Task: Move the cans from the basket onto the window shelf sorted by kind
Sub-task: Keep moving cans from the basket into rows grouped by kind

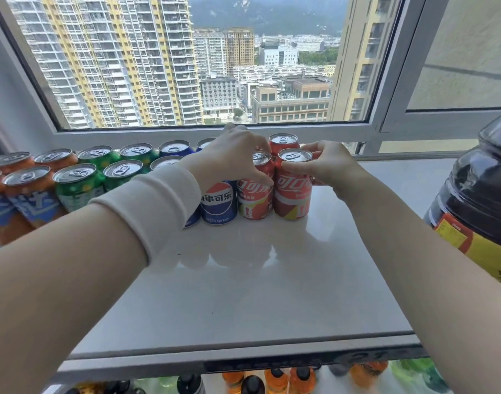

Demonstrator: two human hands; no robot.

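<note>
Just right of the blue can (218, 201), 2 red cans stand upright on the shelf (243, 280), touching each other. A 3rd can (283, 142) shows behind them. The left hand (235, 155) curls down over the inner can (255, 199), fingers round its top. The right hand (326, 166) pinches the outer can (293, 194) below its rim, thumb in front. They look stiff, smooth and probably slick, heavy if full. A grip round the body seems safer than one at the rim. No basket is in sight.
</note>
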